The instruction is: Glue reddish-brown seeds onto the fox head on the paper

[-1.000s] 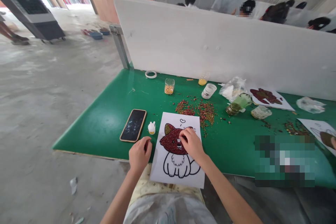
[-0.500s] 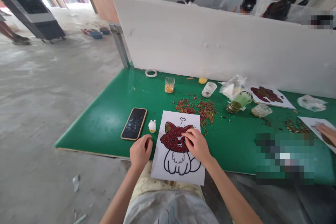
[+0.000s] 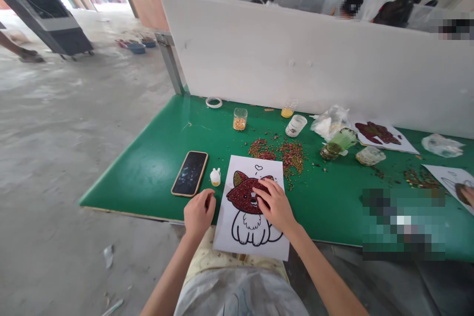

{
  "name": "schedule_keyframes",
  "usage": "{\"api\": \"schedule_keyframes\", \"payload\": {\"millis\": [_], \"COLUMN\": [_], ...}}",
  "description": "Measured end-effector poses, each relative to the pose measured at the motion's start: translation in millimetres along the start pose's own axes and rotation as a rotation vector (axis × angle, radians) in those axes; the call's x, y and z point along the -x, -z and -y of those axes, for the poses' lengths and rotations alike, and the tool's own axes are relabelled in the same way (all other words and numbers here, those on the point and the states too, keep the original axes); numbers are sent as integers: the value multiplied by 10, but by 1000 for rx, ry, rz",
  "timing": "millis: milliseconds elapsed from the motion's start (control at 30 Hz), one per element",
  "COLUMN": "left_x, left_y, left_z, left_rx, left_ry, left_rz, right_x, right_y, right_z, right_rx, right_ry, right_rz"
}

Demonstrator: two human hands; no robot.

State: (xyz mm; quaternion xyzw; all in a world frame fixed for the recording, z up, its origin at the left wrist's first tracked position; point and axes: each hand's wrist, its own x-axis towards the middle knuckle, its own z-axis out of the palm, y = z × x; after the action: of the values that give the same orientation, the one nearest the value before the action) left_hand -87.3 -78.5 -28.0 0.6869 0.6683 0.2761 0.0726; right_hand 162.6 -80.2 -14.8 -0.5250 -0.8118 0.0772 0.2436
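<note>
Right hand (image 3: 273, 201) now flatter over grainy red picture (image 3: 240, 197), grip half-open; left hand (image 3: 200, 211) loosely curled; any contents unclear.

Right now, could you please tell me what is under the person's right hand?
The right hand is over the white sheet, covering part of the drawn animal's dark-red head. Anything directly beneath the palm is hidden.

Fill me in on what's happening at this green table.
A person's right hand rests over the red-covered head of a cartoon animal drawn on a white sheet, fingers spread. The left hand lies loosely curled beside the sheet, near a small white bottle and a phone. The animal's body is bare outline, and red and green grains lie loose beyond the sheet.
</note>
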Motion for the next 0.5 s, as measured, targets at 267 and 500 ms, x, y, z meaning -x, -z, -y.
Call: {"api": "schedule_keyframes", "payload": {"millis": [267, 500], "left_x": [3, 0], "left_y": [-9, 0], "left_z": [11, 2], "left_rx": [3, -6], "left_ry": [-3, -11], "left_rz": [14, 13], "right_x": [3, 18], "right_y": [-11, 47], "right_z": [5, 24], "right_rx": [14, 29], "right_ry": [9, 26], "right_rz": [19, 66]}}
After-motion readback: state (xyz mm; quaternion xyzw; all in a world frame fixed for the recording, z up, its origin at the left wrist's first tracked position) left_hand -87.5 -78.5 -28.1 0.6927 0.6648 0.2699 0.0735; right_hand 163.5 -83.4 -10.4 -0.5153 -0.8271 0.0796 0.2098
